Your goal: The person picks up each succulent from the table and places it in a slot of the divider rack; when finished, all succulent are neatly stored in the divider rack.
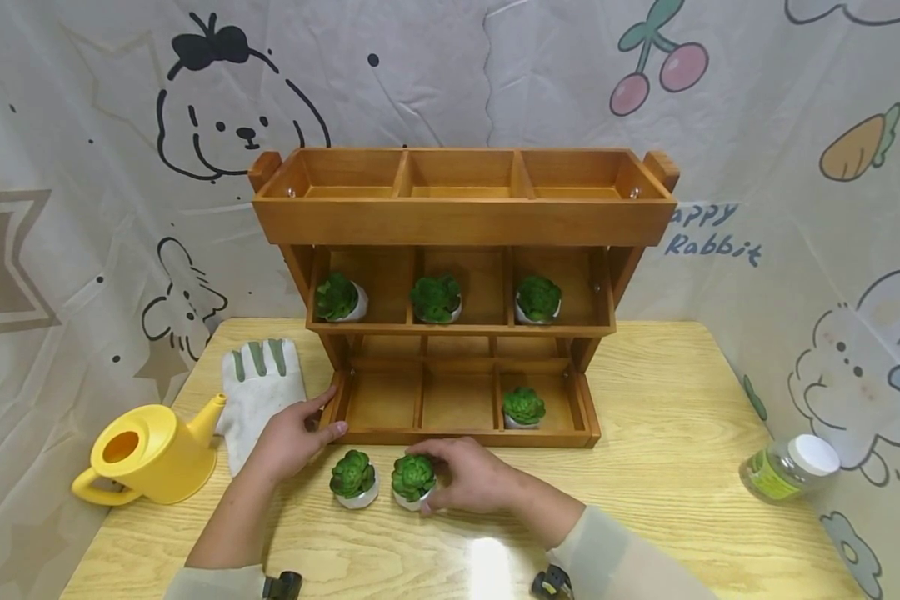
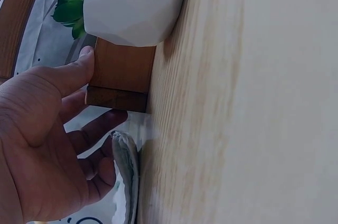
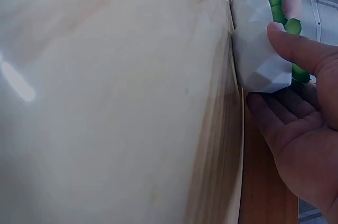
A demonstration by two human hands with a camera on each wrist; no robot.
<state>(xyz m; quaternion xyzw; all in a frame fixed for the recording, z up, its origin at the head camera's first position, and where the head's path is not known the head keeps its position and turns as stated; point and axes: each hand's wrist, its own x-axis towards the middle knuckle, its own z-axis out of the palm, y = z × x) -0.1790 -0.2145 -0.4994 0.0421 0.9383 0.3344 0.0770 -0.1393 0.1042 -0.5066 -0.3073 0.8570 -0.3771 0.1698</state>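
Observation:
A three-tier wooden shelf (image 1: 465, 223) stands at the back of the table. My left hand (image 1: 288, 437) grips the front left corner of its bottom tier, thumb on the front board and fingers round the side. In front of the shelf, my right hand (image 1: 476, 477) holds a small potted succulent (image 1: 412, 477) by its white faceted pot (image 3: 259, 49), the thumb on one side and fingers on the other. The pot's base is right at the tabletop. Another potted succulent (image 1: 353, 475) stands just left of it, between the two hands.
Three succulents, one of them in the middle compartment (image 1: 437, 298), sit in the second tier; another (image 1: 523, 407) is at bottom right. A yellow watering can (image 1: 157, 454) and a white glove (image 1: 262, 396) lie left. A white-lidded jar (image 1: 787, 468) stands far right.

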